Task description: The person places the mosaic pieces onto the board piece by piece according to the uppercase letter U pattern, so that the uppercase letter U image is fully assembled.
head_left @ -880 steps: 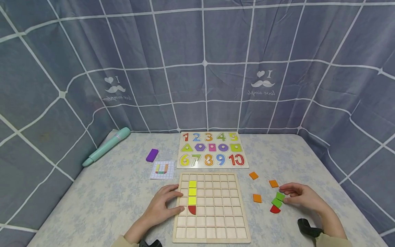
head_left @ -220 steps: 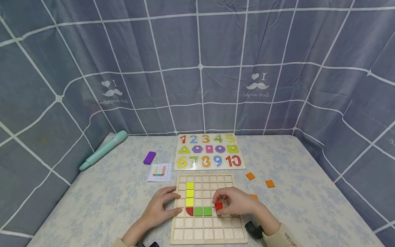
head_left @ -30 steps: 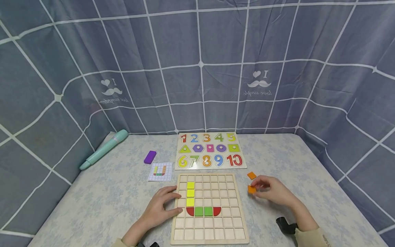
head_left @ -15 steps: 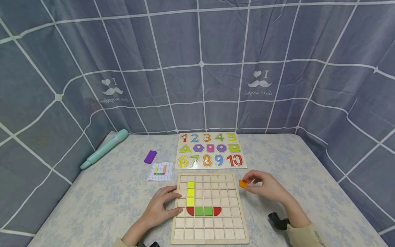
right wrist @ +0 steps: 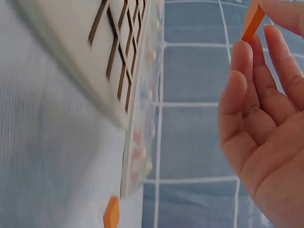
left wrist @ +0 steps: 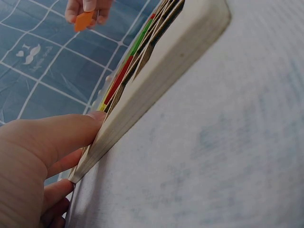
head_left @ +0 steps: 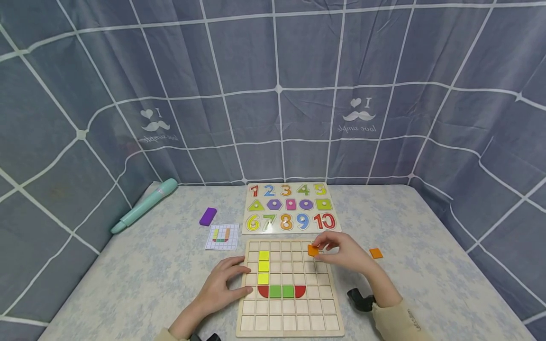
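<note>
My right hand (head_left: pixel 341 250) pinches an orange square tile (head_left: pixel 313 250) between thumb and fingertips, held over the upper right of the wooden grid board (head_left: pixel 294 327). In the right wrist view the held tile (right wrist: pixel 253 20) is tilted, with the other fingers half spread below it. The left hand (head_left: pixel 222 284) rests against the board's left edge; in the left wrist view its thumb (left wrist: pixel 71 130) lies on the rim. On the board, several yellow squares (head_left: pixel 263 266) run down to a red quarter-round (head_left: pixel 263 291), then green squares (head_left: pixel 281 291) and another red quarter-round (head_left: pixel 300 291).
Another orange tile (head_left: pixel 376 253) lies on the table to the right. Behind the board sits a number-and-shape puzzle (head_left: pixel 292 208). To its left are a pattern card (head_left: pixel 222 237), a purple block (head_left: pixel 208 216) and a teal wand-shaped object (head_left: pixel 145 206). A tiled-print curtain (head_left: pixel 307 113) surrounds the table.
Within the last second the right hand lifted the orange tile from the table and carried it left over the board. Earlier, green squares and the second red quarter-round were added. The left hand stayed put.
</note>
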`<state>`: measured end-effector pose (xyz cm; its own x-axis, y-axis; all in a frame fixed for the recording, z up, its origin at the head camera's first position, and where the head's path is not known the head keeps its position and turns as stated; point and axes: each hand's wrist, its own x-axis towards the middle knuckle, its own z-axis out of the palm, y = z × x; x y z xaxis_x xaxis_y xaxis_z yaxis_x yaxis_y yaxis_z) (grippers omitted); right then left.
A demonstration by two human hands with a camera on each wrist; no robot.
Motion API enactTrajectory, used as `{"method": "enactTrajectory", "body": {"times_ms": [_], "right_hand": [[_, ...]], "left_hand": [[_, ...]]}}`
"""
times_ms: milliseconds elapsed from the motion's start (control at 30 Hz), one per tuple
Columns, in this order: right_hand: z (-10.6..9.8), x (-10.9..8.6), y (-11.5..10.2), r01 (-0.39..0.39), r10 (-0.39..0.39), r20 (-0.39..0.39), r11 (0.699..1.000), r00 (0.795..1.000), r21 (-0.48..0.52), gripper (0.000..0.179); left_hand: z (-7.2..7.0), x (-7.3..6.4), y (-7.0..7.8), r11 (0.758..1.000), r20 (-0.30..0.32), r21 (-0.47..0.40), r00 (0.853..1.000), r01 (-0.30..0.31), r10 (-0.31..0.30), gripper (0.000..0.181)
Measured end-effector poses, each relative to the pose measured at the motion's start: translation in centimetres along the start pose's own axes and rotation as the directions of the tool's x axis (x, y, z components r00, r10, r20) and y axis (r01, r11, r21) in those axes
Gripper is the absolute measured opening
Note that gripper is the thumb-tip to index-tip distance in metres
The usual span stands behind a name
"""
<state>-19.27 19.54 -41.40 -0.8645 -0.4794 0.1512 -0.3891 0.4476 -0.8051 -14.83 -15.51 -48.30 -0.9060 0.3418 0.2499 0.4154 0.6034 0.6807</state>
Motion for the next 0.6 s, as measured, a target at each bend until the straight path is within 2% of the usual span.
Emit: {"method": "enactTrajectory", "body": {"times_ms": [233, 600], "right_hand": [[2.0, 1.0, -0.4, 0.032, -0.032, 0.051, 0.999, 0.998, -0.003, 0.021], [3.8, 1.2, -0.5, -0.023, 0.024, 0.174, 1.000, 0.985, -0.006, 0.018]], "left_hand": [[0.0, 0.0, 0.0, 1.000, 0.001, 0.002, 1.000, -0.006, 0.006, 0.039], [0.0, 0.0, 0.1, 0.999, -0.023, 0.008, 0.999, -0.035, 0.036, 0.036]]}}
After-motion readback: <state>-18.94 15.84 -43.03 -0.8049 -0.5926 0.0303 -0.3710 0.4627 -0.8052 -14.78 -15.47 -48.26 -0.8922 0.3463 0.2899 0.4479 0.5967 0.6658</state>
